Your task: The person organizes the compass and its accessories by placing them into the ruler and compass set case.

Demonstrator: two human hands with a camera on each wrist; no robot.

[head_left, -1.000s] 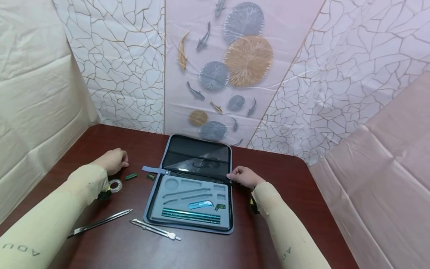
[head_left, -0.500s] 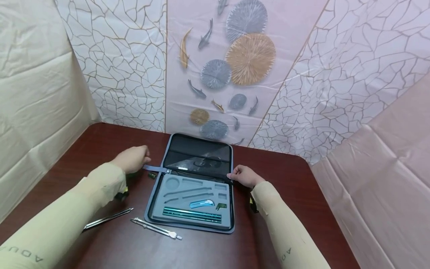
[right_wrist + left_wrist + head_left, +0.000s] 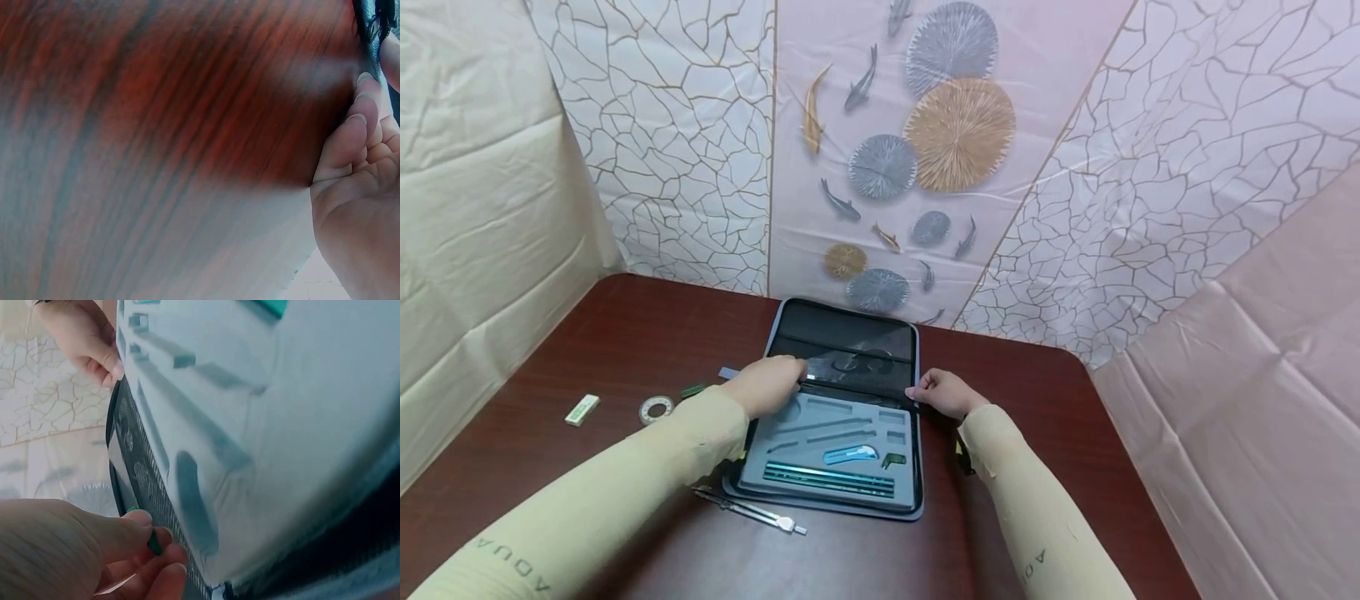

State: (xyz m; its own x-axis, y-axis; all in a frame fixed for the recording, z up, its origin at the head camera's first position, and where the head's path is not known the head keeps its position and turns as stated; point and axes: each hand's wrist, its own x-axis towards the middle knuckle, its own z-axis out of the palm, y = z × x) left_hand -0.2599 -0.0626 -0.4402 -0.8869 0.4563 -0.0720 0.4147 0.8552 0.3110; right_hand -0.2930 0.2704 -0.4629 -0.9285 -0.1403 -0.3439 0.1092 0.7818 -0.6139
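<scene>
My left hand (image 3: 767, 385) is over the left side of an open zip case (image 3: 917, 500), near its hinge. Between thumb and fingers it pinches a small green piece (image 3: 154, 542), mostly covered, its kind unclear. My right hand (image 3: 951, 393) grips the case's right edge at the hinge, thumb and fingertips on the rim. Grey foam (image 3: 842, 431) fills the case's near half with shaped slots. In it lie a blue utility knife (image 3: 850, 454), a small dark green part (image 3: 892, 460) and long teal pencils (image 3: 827, 479).
On the table (image 3: 655, 333) to the left lie a white and green eraser (image 3: 582, 410), a white ring (image 3: 656, 409) and a small green stick (image 3: 693, 390). A silver compass (image 3: 752, 512) lies before the case. Patterned cloth (image 3: 700, 150) hangs behind.
My left hand has travelled right from the table over the green stick to the case, and now pinches a small green piece. My right hand has stayed at the case's edge.
</scene>
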